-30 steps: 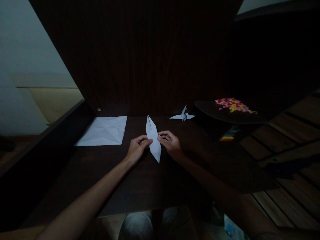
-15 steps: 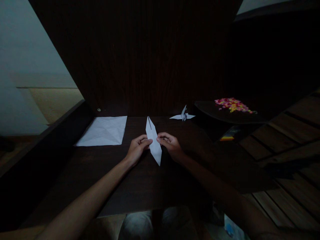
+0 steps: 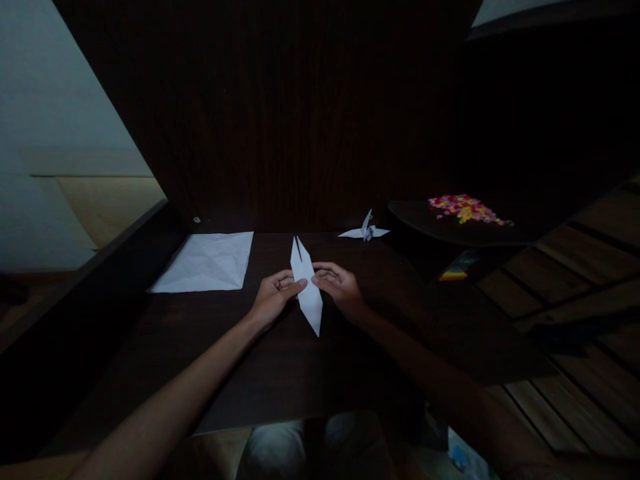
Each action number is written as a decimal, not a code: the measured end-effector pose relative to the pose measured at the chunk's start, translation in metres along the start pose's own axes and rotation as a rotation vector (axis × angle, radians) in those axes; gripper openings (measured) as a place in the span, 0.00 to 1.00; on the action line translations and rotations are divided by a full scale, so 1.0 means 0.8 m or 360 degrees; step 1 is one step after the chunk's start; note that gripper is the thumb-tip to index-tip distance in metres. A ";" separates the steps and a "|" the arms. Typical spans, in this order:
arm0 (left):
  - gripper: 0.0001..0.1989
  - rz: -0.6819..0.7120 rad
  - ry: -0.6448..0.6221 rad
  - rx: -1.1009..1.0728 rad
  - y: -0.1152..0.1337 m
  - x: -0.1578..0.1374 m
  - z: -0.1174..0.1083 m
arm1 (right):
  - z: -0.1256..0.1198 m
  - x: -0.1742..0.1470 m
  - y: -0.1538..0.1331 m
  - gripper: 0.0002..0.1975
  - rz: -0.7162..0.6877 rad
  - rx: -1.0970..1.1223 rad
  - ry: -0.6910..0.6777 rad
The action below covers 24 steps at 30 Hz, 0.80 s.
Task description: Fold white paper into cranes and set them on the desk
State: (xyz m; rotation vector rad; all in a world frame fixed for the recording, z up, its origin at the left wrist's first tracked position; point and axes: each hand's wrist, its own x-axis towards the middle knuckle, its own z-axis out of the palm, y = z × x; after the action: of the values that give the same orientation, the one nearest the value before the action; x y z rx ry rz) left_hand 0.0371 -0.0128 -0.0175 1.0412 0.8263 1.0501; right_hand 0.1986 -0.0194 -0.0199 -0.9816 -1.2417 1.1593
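Note:
A long white folded paper (image 3: 309,297), pointed at its near end and split into two points at the far end, is held between my hands above the dark table. My left hand (image 3: 274,295) pinches its left edge, thumb on top and fingers beneath. On the opposite edge, my right hand (image 3: 341,287) grips it the same way, with the thumb near the middle. Beyond my right hand stands a white origami crane (image 3: 367,231). Left of my hands lies a flat, creased sheet of white paper (image 3: 207,262).
A dark panel (image 3: 300,120) rises behind the table (image 3: 240,373), and a raised dark side board (image 3: 100,263) borders it at left. On a low rounded shelf (image 3: 410,215) at right sits a heap of small pink, red and yellow pieces (image 3: 467,208). Slatted wood (image 3: 590,287) lies farther right.
The folded paper has shifted very slightly toward me, and its two far points have spread a little wider apart. Both hands keep their hold on it.

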 end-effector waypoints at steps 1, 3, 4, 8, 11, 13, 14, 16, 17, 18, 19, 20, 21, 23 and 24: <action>0.17 -0.0014 0.0002 0.0014 0.000 0.000 0.000 | -0.001 0.001 0.001 0.18 -0.0009 0.0018 0.0018; 0.17 -0.0038 -0.0007 0.0048 0.001 -0.001 0.001 | -0.002 0.003 0.004 0.21 -0.0027 0.0048 0.0055; 0.16 -0.0048 -0.0015 0.0065 0.002 -0.002 0.002 | -0.003 0.004 0.004 0.22 -0.0019 0.0061 0.0062; 0.16 -0.0089 -0.0053 0.0120 0.005 -0.004 0.002 | -0.004 0.004 0.004 0.21 0.0138 0.0086 0.0026; 0.15 -0.0118 -0.0102 0.0134 0.006 -0.005 0.003 | -0.003 0.003 0.001 0.14 0.0208 0.0050 0.0016; 0.14 -0.0126 -0.0122 0.0139 0.005 -0.005 0.003 | -0.003 0.002 -0.001 0.12 0.0176 0.0018 0.0011; 0.14 -0.0127 -0.0128 0.0139 0.004 -0.005 0.004 | -0.003 0.002 -0.002 0.12 0.0158 0.0007 0.0003; 0.13 -0.0135 -0.0134 0.0135 0.002 -0.005 0.005 | -0.003 0.001 -0.004 0.12 0.0145 0.0004 -0.0008; 0.13 -0.0141 -0.0134 0.0135 0.002 -0.005 0.005 | -0.003 0.001 -0.004 0.12 0.0151 0.0009 -0.0016; 0.13 -0.0145 -0.0133 0.0141 0.002 -0.005 0.005 | -0.003 0.001 -0.005 0.12 0.0162 0.0014 -0.0024; 0.13 -0.0146 -0.0129 0.0154 0.002 -0.005 0.005 | -0.003 0.001 -0.005 0.12 0.0173 0.0016 -0.0032; 0.13 -0.0145 -0.0130 0.0178 0.002 -0.005 0.004 | -0.003 0.001 -0.004 0.12 0.0179 0.0012 -0.0037; 0.13 -0.0140 -0.0134 0.0204 0.003 -0.006 0.003 | -0.003 0.001 -0.004 0.12 0.0178 -0.0002 -0.0042; 0.13 -0.0136 -0.0149 0.0240 0.004 -0.006 0.002 | -0.003 0.000 -0.003 0.13 0.0153 -0.0046 -0.0052; 0.13 -0.0144 -0.0163 0.0247 0.004 -0.006 0.002 | -0.003 0.000 -0.003 0.13 0.0134 -0.0070 -0.0059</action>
State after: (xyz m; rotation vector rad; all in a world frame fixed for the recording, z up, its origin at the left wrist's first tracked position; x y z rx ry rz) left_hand 0.0359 -0.0173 -0.0140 1.1677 0.8734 0.8594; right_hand 0.2013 -0.0197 -0.0178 -1.0575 -1.2704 1.2249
